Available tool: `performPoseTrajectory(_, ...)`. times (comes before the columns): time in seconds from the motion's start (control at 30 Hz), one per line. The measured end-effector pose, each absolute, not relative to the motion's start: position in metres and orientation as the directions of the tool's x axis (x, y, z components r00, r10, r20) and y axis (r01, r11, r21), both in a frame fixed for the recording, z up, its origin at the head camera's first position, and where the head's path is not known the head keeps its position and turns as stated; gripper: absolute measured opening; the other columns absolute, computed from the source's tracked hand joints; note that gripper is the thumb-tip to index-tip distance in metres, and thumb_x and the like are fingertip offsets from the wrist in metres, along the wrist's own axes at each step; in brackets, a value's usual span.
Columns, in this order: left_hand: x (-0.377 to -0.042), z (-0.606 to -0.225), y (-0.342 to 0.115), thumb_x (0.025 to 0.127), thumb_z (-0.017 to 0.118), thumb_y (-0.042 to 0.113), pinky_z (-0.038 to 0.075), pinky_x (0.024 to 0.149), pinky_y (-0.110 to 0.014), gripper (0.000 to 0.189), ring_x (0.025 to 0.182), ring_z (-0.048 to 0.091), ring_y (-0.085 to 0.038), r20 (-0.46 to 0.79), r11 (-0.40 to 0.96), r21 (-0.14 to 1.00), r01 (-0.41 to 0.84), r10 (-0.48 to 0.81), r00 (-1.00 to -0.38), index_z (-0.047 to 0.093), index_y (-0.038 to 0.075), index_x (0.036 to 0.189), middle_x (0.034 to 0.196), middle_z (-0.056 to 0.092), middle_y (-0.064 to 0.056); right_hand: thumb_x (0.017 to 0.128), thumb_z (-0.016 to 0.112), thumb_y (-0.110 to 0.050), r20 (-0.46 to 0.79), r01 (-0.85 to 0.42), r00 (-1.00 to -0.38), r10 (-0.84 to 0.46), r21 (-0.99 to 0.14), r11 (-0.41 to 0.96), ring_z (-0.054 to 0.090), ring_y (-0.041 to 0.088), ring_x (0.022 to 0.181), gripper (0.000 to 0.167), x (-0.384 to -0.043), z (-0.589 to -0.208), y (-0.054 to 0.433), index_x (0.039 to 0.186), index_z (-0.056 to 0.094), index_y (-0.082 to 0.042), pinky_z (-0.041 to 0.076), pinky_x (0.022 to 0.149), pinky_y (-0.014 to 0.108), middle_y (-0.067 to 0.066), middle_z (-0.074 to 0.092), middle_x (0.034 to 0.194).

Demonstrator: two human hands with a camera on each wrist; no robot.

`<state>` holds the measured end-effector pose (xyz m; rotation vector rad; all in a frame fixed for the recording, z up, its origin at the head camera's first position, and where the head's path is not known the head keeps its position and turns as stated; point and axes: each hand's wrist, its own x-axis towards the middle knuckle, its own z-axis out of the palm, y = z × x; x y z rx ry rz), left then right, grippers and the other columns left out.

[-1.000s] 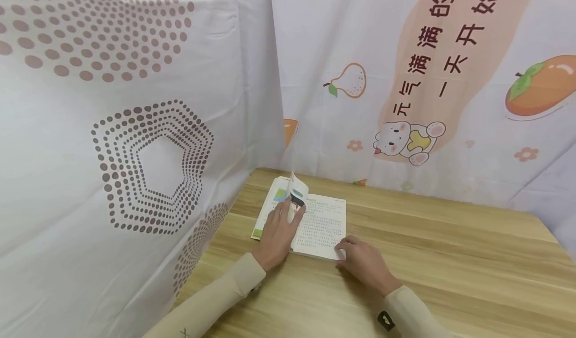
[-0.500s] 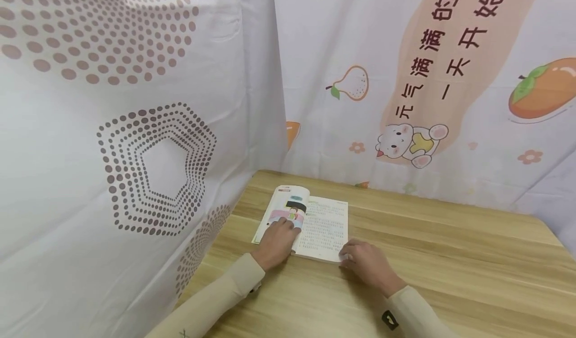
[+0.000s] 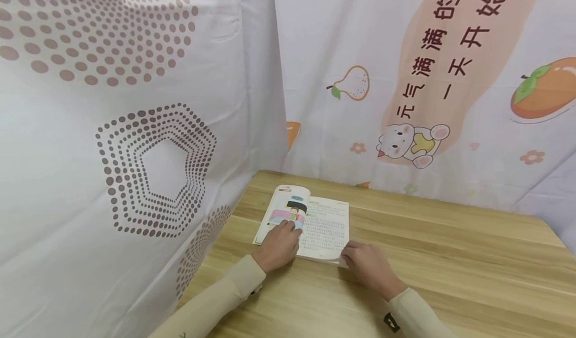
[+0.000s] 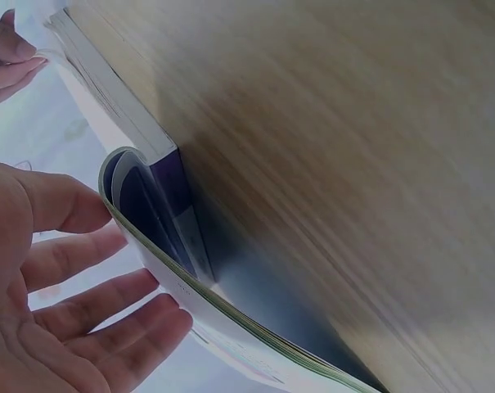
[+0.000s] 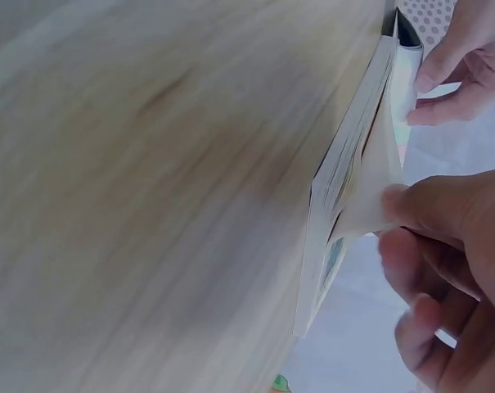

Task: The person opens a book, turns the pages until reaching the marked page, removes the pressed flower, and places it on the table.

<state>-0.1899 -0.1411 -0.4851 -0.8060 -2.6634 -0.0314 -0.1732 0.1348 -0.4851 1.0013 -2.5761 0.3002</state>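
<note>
Left hand (image 3: 278,248): fingers apart and gently bent, with nothing gripped, the tips resting on the smooth face of the left page (image 3: 290,195); in its own wrist view they touch the paper close to where it bows upward
Right hand (image 3: 369,265): narrow, thumb and forefinger pinching the lower outer corner of a thin right page (image 5: 368,201), its other fingers curled in alongside
Book (image 3: 325,230): open on the bench between the two hands, a squarish paper block on the right with straight trimmed edges, the thinner left side arching in a soft roll away from the bench
Gap: the pinched leaf stands bent and a little raised, thin dark slits showing among the leaves beneath it
Print: small rows of characters on the right side, a cartoon figure on pink and black on the left
Sleeves (image 3: 216,293): pale beige cloth reaching to both wrists
Bench (image 3: 450,248): smooth top with long tan and brown wood-grain streaks and a rounded far right corner
Left curtain (image 3: 234,78): white, softly creased fabric with brown dots in nested angular rings
Back curtain (image 3: 324,43): white cloth printed with orange fruit, a pear, a white cartoon bear and dark lettering on a peach band
</note>
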Motion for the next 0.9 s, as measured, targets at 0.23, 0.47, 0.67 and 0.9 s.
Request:
performPoseTrajectory(0.23,-0.189,-0.485,-0.138,0.095,0.071,0.046,0.047,0.058,-0.026,0.039,0.076,0.051,-0.017,0.314,0.851,-0.087,0.518,0.517,-0.797,0.071,0.008,0.089,0.084,0.058,-0.004,0.078,0.083,-0.004,0.450,-0.656,-0.712,-0.539,-0.153,0.739,0.066,0.005,0.069,0.016,-0.177,-0.483,0.135,0.076,0.076,-0.019,0.052,0.056,0.024,-0.011,0.071,0.080)
performPoseTrajectory(0.47,-0.189,-0.485,-0.137,0.083,0.070,0.071,0.040,0.055,-0.022,0.062,0.072,0.043,-0.014,0.307,0.852,-0.130,0.508,0.521,-0.796,0.068,0.009,0.089,0.081,0.053,-0.001,0.079,0.089,-0.014,0.439,-0.578,-0.789,-0.431,-0.288,0.764,0.070,0.011,0.076,0.015,-0.175,-0.478,0.133,0.078,0.078,-0.023,0.055,0.062,0.028,-0.009,0.075,0.088)
performPoseTrajectory(0.67,-0.185,-0.483,-0.134,0.083,0.067,0.074,0.044,0.057,-0.023,0.067,0.071,0.046,-0.015,0.318,0.839,-0.178,0.514,0.543,-0.777,0.071,0.007,0.090,0.082,0.057,-0.003,0.080,0.089,-0.013,0.478,-0.583,-0.781,-0.402,-0.327,0.744,0.060,-0.001,0.063,0.015,-0.173,-0.476,0.131,0.080,0.077,-0.022,0.048,0.054,0.020,-0.011,0.074,0.091)
performPoseTrajectory(0.9,-0.185,-0.485,-0.132,0.089,0.072,0.059,0.049,0.056,-0.024,0.054,0.071,0.051,-0.017,0.379,0.836,-0.214,0.505,0.547,-0.746,0.072,0.005,0.089,0.081,0.061,-0.006,0.080,0.089,-0.009,0.599,-0.641,-0.707,-0.376,-0.318,0.699,0.048,-0.008,0.058,0.019,-0.175,-0.475,0.128,0.090,0.076,-0.020,0.043,0.051,0.016,-0.008,0.074,0.096)
